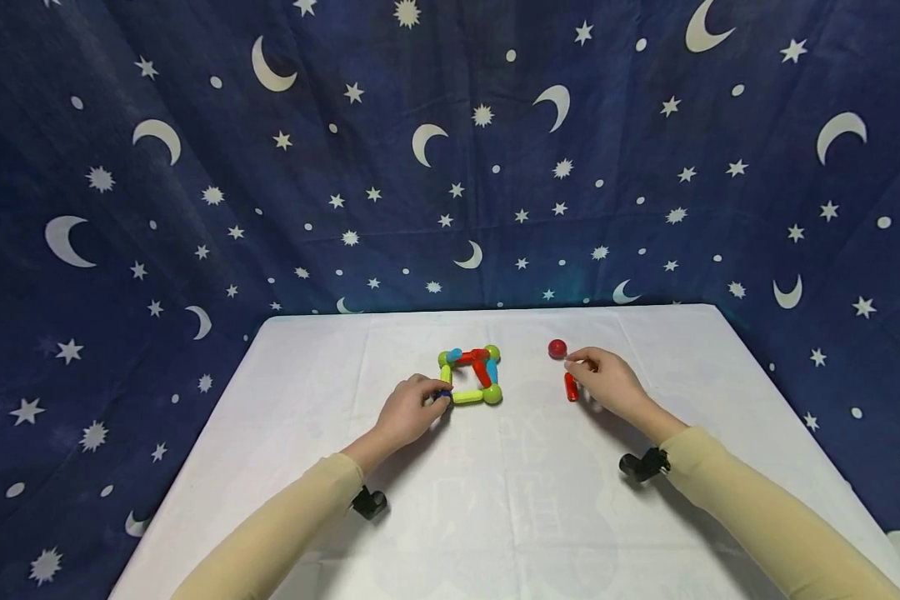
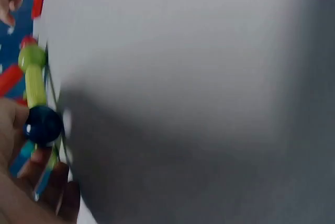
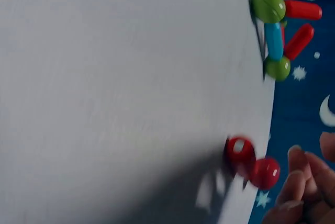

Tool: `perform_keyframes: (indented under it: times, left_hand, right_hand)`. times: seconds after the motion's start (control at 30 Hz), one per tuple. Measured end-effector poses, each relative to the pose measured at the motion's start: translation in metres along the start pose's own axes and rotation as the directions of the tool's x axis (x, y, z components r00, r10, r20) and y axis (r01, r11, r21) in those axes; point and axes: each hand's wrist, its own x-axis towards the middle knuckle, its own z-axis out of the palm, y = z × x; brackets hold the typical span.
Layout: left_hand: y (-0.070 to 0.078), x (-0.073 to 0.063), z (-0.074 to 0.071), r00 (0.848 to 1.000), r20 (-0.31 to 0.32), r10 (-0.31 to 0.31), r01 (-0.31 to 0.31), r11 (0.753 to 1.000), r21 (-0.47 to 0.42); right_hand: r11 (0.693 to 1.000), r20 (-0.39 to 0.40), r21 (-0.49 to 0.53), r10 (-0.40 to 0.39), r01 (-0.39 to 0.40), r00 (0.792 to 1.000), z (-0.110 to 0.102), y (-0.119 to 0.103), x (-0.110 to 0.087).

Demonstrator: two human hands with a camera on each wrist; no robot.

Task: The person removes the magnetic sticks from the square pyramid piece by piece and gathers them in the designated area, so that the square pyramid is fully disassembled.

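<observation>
Balls that looked glossy, rods that seemed smooth plastic (shiny too), sheet that looked matt, backdrop that seemed cloth

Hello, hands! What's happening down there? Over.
Left hand pinching dark blue ball at corner of rod-and-ball frame. Right hand seemingly empty, near red rod and red ball. No obstruction seen.

Head view bright, mostly crisp. Wrist views dim, soft: broad shadow on white cloth tabletop beside grip of left hand; glare on glossy red ball near right hand.
</observation>
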Motion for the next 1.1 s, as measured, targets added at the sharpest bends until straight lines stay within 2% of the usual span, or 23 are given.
perform_keyframes:
  times: [0.2,0.3,0.47,0.6,0.7,0.77,0.93,1.1]
  left_hand:
    - [-0.019,0.012,-0.018,0.992,0.092,0.089,-0.091,0.996,0.015]
    - [-0.027,0.018,-0.024,0.986,0.114,0.123,-0.127,0.992,0.024]
    - [-0.031,0.024,-0.025,0.985,0.118,0.125,-0.128,0.991,0.023]
    - [-0.029,0.026,-0.023,0.987,0.102,0.122,-0.123,0.992,0.012]
    - [-0.027,0.025,-0.022,0.988,0.097,0.12,-0.12,0.993,0.0]
    - [-0.026,0.025,-0.022,0.989,0.096,0.114,-0.115,0.993,0.0]
    - [-0.026,0.024,-0.022,0.991,0.09,0.099,-0.101,0.995,0.014]
    - [-0.025,0.024,-0.022,0.993,0.088,0.078,-0.082,0.996,0.042]
  right_hand:
    - [0.99,0.067,0.061,-0.134,0.13,0.989,0.025,-0.023,-0.003]
    - [0.984,0.107,0.09,-0.164,0.155,0.981,0.042,-0.039,-0.003]
    - [0.982,0.175,0.152,-0.138,0.112,0.975,0.071,-0.063,-0.001]
    - [0.967,0.197,0.251,-0.089,0.037,0.976,0.089,-0.073,0.004]
    - [0.948,0.188,0.317,-0.047,-0.015,0.981,0.1,-0.077,0.007]
    - [0.943,0.166,0.331,-0.038,-0.02,0.985,0.106,-0.079,0.009]
    - [0.96,0.095,0.278,-0.064,0.035,0.993,0.11,-0.082,0.012]
    - [0.963,0.069,0.268,-0.056,0.036,0.996,0.107,-0.076,0.01]
